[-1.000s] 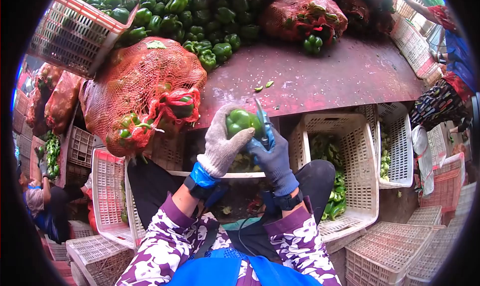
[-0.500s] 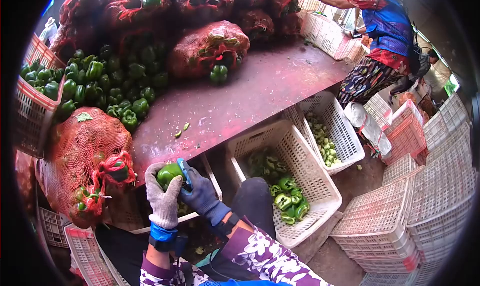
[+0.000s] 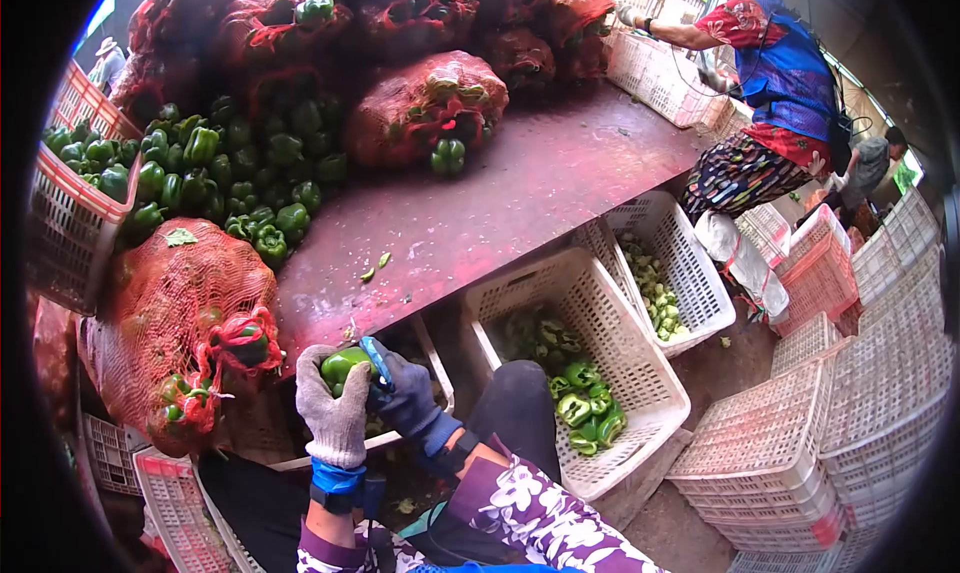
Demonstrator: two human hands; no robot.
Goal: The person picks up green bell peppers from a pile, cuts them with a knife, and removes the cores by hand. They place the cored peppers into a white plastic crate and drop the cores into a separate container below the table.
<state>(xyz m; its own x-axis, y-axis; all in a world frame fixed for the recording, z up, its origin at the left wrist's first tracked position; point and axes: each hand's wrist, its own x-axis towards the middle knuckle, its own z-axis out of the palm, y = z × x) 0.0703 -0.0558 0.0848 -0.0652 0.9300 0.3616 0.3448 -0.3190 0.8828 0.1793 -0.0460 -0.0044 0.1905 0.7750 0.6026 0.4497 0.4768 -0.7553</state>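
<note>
Now | left hand point(image 3: 335, 418) grip cups pepper point(image 3: 342, 365) | right hand point(image 3: 405, 401) grip clamps cutter point(image 3: 377, 359) | likely light, waxy; hold its body

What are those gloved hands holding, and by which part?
The left hand wraps a green bell pepper around its body; the right hand grips a blue-handled tool by its handle, at the pepper.

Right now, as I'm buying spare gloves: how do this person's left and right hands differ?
The left hand wears a grey knit glove; the right hand a dark blue one. The left hand wraps a green pepper; the right hand holds a blue-handled tool against it. The left wrist shows a bright blue cuff, the right a black band. Both are fully gloved.
</note>
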